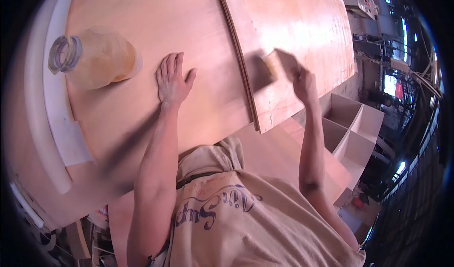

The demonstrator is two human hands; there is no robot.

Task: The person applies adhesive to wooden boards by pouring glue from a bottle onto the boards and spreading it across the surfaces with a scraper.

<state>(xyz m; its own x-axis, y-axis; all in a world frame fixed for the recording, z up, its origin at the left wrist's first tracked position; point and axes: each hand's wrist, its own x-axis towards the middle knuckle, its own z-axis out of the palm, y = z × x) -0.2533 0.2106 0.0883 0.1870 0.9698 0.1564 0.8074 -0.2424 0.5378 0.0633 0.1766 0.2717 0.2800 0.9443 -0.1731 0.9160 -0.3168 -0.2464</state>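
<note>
The flat tool [285,64], broad and brownish with a yellowish strip along one side, is blurred, so its finer shape and whether it touches the wood cannot be told. It is in the right hand [305,83], whose grip is clamped on its near end, over the upper wood sheet [307,26] just beside that sheet's layered edge [235,45]. A dark shadow falls next to the tool and across this edge. The upper sheet is pale and glossy in patches, with darker stains toward its far side. Its layered edge makes a low step running between the two hands, down to a corner near the person's shirt [222,210]. The left hand [174,80] lies palm down on the pale wooden tabletop [189,26], its grip apart, fingers stretched forward and thumb out to the side. Left of that hand is a see-through plastic bottle [101,59] with a wide mouth and an amber tint toward its base; bare wood lies between the two. There is also bare wood between the left hand and the step, and a wide stretch of the upper sheet beyond the tool. Past the right side of that sheet is a boxy shelf unit [352,125] with open compartments
</note>
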